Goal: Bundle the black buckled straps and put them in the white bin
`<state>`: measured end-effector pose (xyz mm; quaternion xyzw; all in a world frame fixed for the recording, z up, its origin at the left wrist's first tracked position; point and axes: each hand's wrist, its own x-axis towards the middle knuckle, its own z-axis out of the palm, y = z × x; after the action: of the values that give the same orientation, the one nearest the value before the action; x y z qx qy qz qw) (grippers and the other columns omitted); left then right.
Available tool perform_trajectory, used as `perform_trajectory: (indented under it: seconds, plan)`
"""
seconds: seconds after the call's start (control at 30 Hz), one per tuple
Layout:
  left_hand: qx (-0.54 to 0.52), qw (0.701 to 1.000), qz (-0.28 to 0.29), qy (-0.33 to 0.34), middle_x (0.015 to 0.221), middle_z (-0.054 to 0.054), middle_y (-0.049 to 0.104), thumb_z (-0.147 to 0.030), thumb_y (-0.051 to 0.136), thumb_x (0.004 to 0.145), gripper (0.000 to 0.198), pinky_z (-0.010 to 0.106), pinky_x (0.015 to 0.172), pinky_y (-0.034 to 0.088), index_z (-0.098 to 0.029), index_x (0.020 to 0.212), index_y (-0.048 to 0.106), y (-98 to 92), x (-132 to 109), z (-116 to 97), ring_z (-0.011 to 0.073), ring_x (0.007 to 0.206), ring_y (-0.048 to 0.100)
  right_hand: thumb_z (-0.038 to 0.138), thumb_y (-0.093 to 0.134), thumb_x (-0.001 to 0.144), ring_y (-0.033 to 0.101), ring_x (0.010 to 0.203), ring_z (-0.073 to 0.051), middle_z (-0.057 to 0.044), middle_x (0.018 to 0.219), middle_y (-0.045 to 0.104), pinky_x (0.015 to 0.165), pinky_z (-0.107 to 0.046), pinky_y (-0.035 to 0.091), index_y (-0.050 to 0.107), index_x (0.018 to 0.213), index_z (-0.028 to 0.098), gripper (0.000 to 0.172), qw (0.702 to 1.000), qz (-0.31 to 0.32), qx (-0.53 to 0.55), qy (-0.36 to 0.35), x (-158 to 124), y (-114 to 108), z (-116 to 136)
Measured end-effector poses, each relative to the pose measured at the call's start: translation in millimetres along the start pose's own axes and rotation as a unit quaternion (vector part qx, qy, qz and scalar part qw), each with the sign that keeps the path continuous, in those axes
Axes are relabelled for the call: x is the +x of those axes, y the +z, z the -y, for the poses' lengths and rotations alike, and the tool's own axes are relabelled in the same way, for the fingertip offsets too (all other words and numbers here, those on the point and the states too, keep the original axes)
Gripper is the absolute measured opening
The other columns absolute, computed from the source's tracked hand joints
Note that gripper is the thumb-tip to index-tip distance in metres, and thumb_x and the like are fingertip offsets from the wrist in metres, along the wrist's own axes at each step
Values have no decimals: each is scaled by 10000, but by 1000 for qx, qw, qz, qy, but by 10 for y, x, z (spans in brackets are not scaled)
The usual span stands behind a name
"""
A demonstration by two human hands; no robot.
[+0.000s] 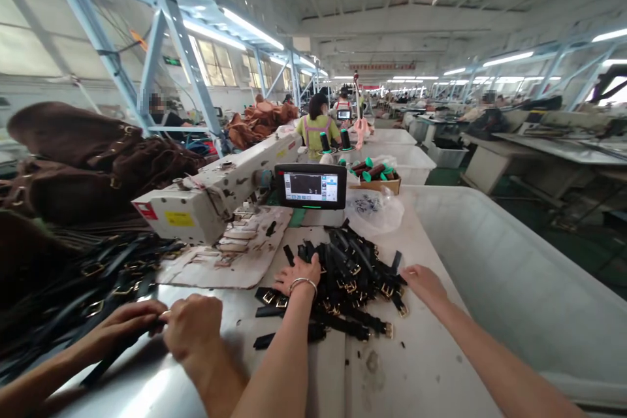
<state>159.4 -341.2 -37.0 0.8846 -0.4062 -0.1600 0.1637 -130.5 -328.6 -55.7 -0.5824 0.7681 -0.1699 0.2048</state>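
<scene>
A pile of short black straps with gold buckles (350, 268) lies on the white table. My left hand (298, 276), with a bracelet at the wrist, rests palm down on the pile's left side, its fingers spread. At the right edge of the pile, the fingers of my right hand (425, 284) are pressed together on the end of a black strap (396, 262); the exact grip is partly hidden. Several loose straps point toward me at the near side. Left of my arm, another person's two hands (189, 323) hold a dark strap (110, 356).
A white sewing machine (215, 189) with a screen (310, 187) stands behind the pile. Cardboard (196, 266) lies under its head. A clear plastic bag (375, 210) and a box of thread spools (375, 176) are farther back. A large white bin (490, 241) borders the table's right side.
</scene>
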Motion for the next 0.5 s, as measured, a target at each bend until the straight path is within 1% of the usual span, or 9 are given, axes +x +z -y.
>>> perform_trajectory:
  seconds: [0.1, 0.17, 0.23, 0.33, 0.43, 0.5]
  plan:
    - [19, 999, 34, 1, 1256, 114, 550, -568, 464, 846, 527, 545, 990, 346, -168, 1179, 546, 17, 96, -29, 286, 1167, 492, 545, 488, 725, 561, 1074, -355, -166, 1062, 663, 872, -471, 421, 647, 1005, 185, 483, 999, -13, -43, 19, 205, 159, 113]
    - [27, 999, 43, 11, 1253, 114, 553, -582, 457, 841, 538, 547, 994, 336, -168, 1171, 552, 35, 132, -62, 289, 1176, 484, 516, 552, 672, 545, 1087, -384, -171, 1093, 650, 869, -510, 409, 648, 1009, 190, 478, 998, -18, -57, 24, 307, 250, 175]
    - [30, 999, 40, 21, 1266, 115, 543, -586, 450, 842, 540, 549, 1000, 327, -168, 1168, 553, 69, 137, -96, 292, 1193, 468, 438, 603, 622, 574, 1047, -368, -159, 1078, 659, 845, -480, 430, 643, 1022, 194, 471, 998, -17, -56, 23, 388, 321, 215]
    - [31, 999, 24, 38, 1266, 111, 536, -579, 446, 846, 525, 545, 996, 329, -170, 1158, 554, 143, 104, -137, 292, 1195, 460, 315, 607, 583, 623, 958, -322, -149, 1016, 681, 765, -389, 468, 621, 1079, 173, 516, 999, -19, -38, 23, 486, 378, 228]
    - [33, 998, 4, 52, 1239, 105, 544, -571, 449, 848, 505, 545, 990, 331, -172, 1137, 560, 221, 85, -151, 290, 1180, 464, 275, 531, 636, 628, 949, -306, -163, 1018, 676, 727, -347, 468, 584, 1156, 125, 545, 999, -39, -8, 21, 583, 374, 246]
    - [35, 998, -8, 56, 1226, 103, 549, -566, 450, 851, 499, 545, 984, 337, -172, 1137, 558, 267, 97, -144, 288, 1168, 472, 283, 452, 706, 627, 945, -290, -140, 999, 682, 726, -332, 461, 594, 1152, 128, 493, 999, -46, 17, 0, 655, 363, 313]
